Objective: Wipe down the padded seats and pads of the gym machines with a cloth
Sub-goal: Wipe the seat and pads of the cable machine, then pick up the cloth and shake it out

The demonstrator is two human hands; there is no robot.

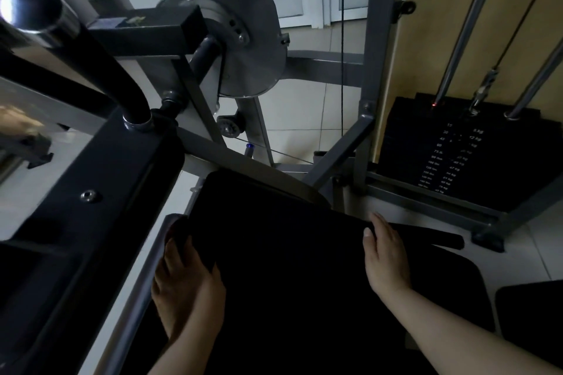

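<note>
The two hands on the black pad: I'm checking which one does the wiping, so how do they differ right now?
The left hand grips a dark cloth at the left edge of the pad; the right hand holds nothing. The left hand's fingers curl round the cloth, while the right hand's lie straight and flat on the pad's right edge. Both are bare and rest on the same pad.

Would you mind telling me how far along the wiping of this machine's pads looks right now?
Done: nothing can be confirmed; the dim picture shows no wiped or unwiped areas. In hand: the left hand grips a dark cloth at the left edge of the black seat pad, while the right hand rests flat on its right edge. Left: possibly the second dark pad at lower right, which neither hand touches.
</note>
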